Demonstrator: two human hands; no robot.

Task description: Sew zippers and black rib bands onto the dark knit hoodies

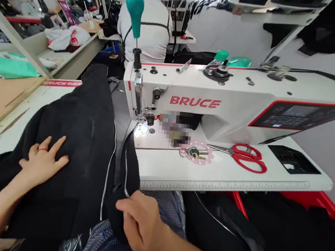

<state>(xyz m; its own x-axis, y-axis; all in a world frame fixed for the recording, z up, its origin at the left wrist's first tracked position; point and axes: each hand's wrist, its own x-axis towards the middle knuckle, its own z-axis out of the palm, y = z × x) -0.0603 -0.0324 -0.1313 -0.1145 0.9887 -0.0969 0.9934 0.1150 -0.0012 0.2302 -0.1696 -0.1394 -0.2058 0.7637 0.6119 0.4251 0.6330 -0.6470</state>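
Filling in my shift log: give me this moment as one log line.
left hand: flat on black zippered fabric garment | right hand: pinching garment edge by zipper | white BRUCE sewing machine: behind | red-handled scissors: on table

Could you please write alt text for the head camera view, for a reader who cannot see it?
A person's left hand lies flat on a black garment spread before a white sewing machine, while the right hand pinches the garment's edge near its zipper. Red scissors and keys lie on the machine table. Another person sits beyond, back turned.
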